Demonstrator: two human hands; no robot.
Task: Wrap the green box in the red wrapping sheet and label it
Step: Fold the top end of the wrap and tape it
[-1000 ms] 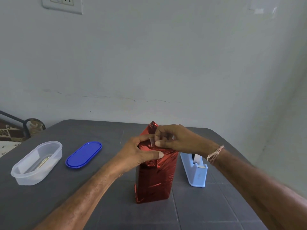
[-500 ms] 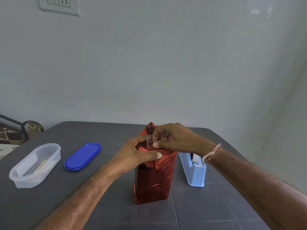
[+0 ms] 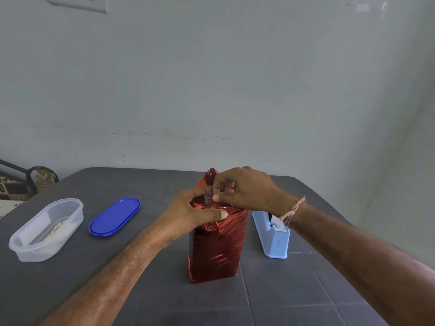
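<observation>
Tape [image 3: 208, 197] pinched by right hand [image 3: 246, 189] — left hand [image 3: 188, 214] grips red wrapping [image 3: 216, 251].

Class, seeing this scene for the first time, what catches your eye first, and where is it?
A shiny red wrapped box stands upright at centre; the left hand grips its gathered top while the right hand pinches clear tape there. A blue lid lies left of it, a pale blue tape dispenser right.

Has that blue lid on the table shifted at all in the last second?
No. The blue lid still lies beside the clear container with the same gap; only the camera view shifted slightly.
</observation>
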